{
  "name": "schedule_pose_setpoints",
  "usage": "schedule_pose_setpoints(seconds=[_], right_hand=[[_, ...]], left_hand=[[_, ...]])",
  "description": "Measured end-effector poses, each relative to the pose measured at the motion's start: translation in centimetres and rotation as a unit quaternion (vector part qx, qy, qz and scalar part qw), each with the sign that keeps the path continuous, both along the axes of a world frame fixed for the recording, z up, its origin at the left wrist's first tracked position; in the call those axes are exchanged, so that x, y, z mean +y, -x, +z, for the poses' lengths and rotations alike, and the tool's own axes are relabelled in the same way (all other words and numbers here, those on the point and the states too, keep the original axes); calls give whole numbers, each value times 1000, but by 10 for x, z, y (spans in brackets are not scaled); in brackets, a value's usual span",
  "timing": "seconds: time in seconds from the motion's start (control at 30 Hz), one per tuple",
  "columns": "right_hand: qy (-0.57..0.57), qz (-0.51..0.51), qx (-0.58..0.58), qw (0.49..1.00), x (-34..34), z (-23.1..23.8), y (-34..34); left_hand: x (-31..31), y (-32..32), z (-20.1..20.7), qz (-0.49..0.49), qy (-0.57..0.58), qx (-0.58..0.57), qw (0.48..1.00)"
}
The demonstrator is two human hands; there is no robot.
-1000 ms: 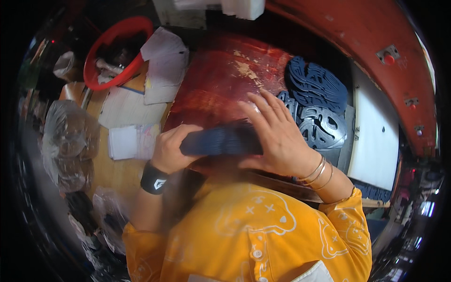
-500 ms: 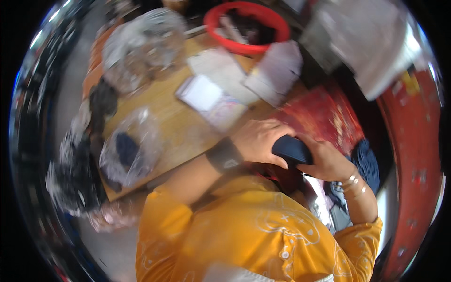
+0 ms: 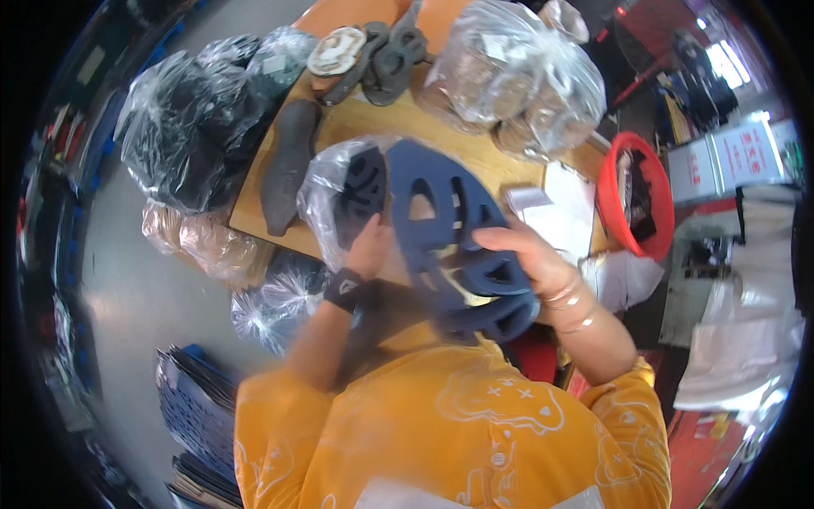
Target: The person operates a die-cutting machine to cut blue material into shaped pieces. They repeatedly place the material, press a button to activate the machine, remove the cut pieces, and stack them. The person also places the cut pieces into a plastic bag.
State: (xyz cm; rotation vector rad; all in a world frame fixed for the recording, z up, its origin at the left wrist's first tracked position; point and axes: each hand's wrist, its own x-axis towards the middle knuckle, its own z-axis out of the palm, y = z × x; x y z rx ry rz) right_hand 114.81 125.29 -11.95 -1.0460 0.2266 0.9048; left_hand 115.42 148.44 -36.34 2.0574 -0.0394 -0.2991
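My right hand (image 3: 538,265) is closed on a bundle of navy blue cut-out pieces (image 3: 449,216) shaped like sandal uppers, thumb on the near face. Shapes with strap-like openings make up the bundle, which is tilted up over the near edge of the wooden table. Beside it, my left hand (image 3: 369,248) is closed at the edge of a clear plastic bag (image 3: 318,191). More navy cut-out pieces (image 3: 363,187) show inside the bag, next to those in my right hand. The left fingertips are partly hidden and a little blurred.
Dark grey sole shapes (image 3: 290,165) lie on the table (image 3: 356,127) at left. A plastic bag of brown pieces (image 3: 517,76) stands at the back, with papers (image 3: 566,204) and a red basin (image 3: 606,191) rightward. Bags of dark pieces (image 3: 182,136) stand left of the table.
My view has swung left. Both hands were together on a dark blue bundle at the right; now they are apart, the left at the plastic bag, the right holding the cut-out pieces beside it.
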Motion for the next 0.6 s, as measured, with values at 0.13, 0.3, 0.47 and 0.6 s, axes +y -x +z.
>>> schedule_pose_setpoints(seconds=[0.13,0.3,0.47,0.6], right_hand=[[-73,-34,190,978,61,-70,-47],[-66,-6,143,988,103,-133,-94],[-129,-95,150,976,132,-174,-117],[-156,-130,144,969,152,-216,-103]], left_hand=[[25,11,3,367,433,93,818],[46,7,12,424,503,72,750],[52,4,20,438,538,103,713],[58,-3,21,449,520,153,711]])
